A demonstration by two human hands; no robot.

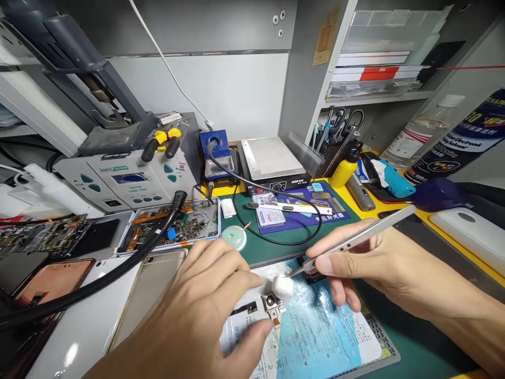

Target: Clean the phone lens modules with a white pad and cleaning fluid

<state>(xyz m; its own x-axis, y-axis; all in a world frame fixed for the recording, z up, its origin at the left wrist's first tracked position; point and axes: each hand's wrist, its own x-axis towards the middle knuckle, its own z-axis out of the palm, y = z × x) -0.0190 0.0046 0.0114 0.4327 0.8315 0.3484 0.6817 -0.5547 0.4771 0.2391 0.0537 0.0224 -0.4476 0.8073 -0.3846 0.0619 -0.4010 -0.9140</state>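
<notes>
Electronics bench, green mat (pixel 254 252); rework station (pixel 138 181) and flat-topped unit (pixel 272 158) parked at the back, presumably to leave the front for handwork. Head view: right hand (pixel 369 268) pinched on metal tweezers (pixel 363 238), gripped forward, likely for fine control with fingers clear of the white wad (pixel 283 287) at the tips. Left hand (pixel 209 300) palm down, thumb and index apart near the camera module (pixel 270 301), maybe to steady things; can't tell if it presses. Wad's just beside the module, over the blue-and-white sheet (pixel 315 337). Wad: rounded, soft, cottony. Module: dark round lens, metallic frame, coppery tail.
</notes>
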